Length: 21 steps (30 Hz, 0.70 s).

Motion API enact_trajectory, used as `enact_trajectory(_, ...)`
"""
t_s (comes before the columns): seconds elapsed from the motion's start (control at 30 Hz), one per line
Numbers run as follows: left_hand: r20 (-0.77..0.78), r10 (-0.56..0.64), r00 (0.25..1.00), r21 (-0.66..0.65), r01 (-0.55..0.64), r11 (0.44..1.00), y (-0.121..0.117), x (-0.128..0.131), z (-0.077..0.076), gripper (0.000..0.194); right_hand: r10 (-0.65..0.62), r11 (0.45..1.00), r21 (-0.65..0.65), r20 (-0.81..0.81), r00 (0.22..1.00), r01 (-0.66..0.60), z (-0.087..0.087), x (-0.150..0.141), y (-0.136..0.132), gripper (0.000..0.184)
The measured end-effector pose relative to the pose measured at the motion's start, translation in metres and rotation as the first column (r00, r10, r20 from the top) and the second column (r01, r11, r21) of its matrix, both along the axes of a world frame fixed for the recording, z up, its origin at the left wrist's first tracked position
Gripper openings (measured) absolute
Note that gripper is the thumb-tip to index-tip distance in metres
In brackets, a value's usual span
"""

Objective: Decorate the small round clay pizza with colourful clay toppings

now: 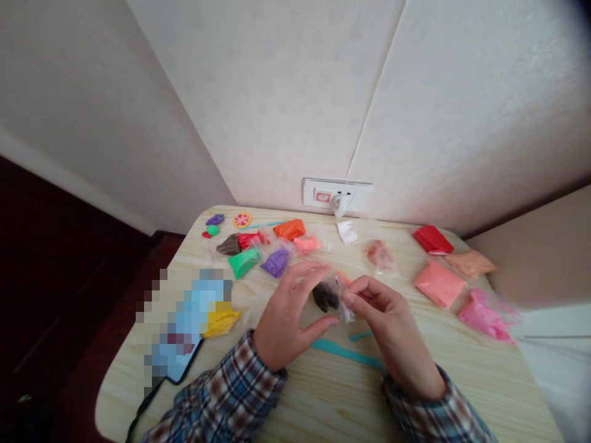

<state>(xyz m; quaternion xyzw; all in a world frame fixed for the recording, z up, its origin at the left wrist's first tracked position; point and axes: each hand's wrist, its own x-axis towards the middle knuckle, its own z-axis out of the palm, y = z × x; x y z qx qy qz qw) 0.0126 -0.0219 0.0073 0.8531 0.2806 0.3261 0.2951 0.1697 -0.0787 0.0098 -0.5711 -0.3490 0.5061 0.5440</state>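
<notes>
Over the middle of the table, my right hand [381, 317] pinches the edge of a clear plastic bag [346, 311] with a black lump of modelling clay [325, 296] in it. My left hand [295, 311] curves around the other side, thumb and fingers spread apart, the black lump lying between them. Whether the left fingertips touch the bag, I cannot tell. Beneath the hands lies a flat turquoise plastic tool [346, 353], with a smaller turquoise piece [360, 336] just behind it. A bag of purple clay [276, 263] rests beyond my left hand.
Bags of green [244, 263], orange [290, 229] and yellow clay [222, 320] lie to the left, near a blurred phone [184, 332] with a cord. On the right are salmon [440, 283], pink [484, 315] and red packs [433, 240]. A plugged wall socket [337, 194] is behind.
</notes>
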Motion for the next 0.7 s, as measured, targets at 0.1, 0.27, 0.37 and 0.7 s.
enact_trajectory(0.1,-0.018,-0.001,1.0,-0.021,0.001,1.0,0.0,0.0004,0.0018,0.058,0.02,0.999,-0.028,-0.071,0.997,-0.022,-0.0009,0.0004,-0.0002,0.024)
enact_trajectory(0.27,-0.03,0.008,1.0,-0.014,-0.009,1.0,-0.0001,-0.0009,0.0029,0.047,0.051,0.998,-0.024,-0.156,0.986,-0.055,-0.0038,0.0014,-0.0008,0.024)
enact_trajectory(0.37,-0.008,0.039,0.999,-0.008,-0.039,0.999,-0.0003,-0.0023,0.004,0.043,0.072,0.997,0.0,-0.155,0.985,-0.073,-0.004,0.0021,-0.0015,0.022)
enact_trajectory(0.7,0.031,0.076,0.997,0.018,-0.077,0.997,0.0003,-0.0058,0.009,0.039,0.163,0.986,0.046,-0.135,0.977,-0.158,-0.0003,0.0051,-0.0025,0.021)
